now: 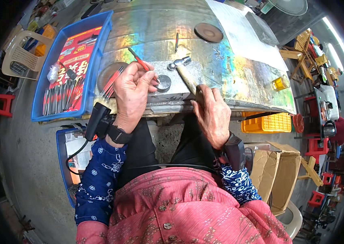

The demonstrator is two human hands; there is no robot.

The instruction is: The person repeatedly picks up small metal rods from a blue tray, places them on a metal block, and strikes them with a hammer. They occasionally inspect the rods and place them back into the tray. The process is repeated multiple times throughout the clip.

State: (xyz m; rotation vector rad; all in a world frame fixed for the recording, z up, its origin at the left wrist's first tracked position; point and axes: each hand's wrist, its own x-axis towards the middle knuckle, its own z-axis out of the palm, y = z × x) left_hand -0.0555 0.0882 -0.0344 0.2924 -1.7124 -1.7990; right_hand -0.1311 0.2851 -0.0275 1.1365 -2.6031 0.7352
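Observation:
My left hand (132, 91) is closed in a pinch on a slim red-and-black rod (139, 59). Its lower end points down beside a small dark round metal block (163, 83), which sits on a speckled grey plate (194, 70) at the table's near edge. A hammer (186, 78) with a metal head and wooden handle lies slantwise over that plate, head away from me. My right hand (212, 114) has its fingers closed round the handle's near end. Several similar red rods (111, 84) lie beside my left hand, over a round brown disc (106, 72).
At the left, a blue tray (107, 28) holds several red-and-black rods on red printed card. Another brown disc (208, 32) and a dark thin rod (176, 42) lie farther back. A small yellow jar (281, 83) stands right. Below are a yellow crate (266, 123) and cardboard box (275, 173).

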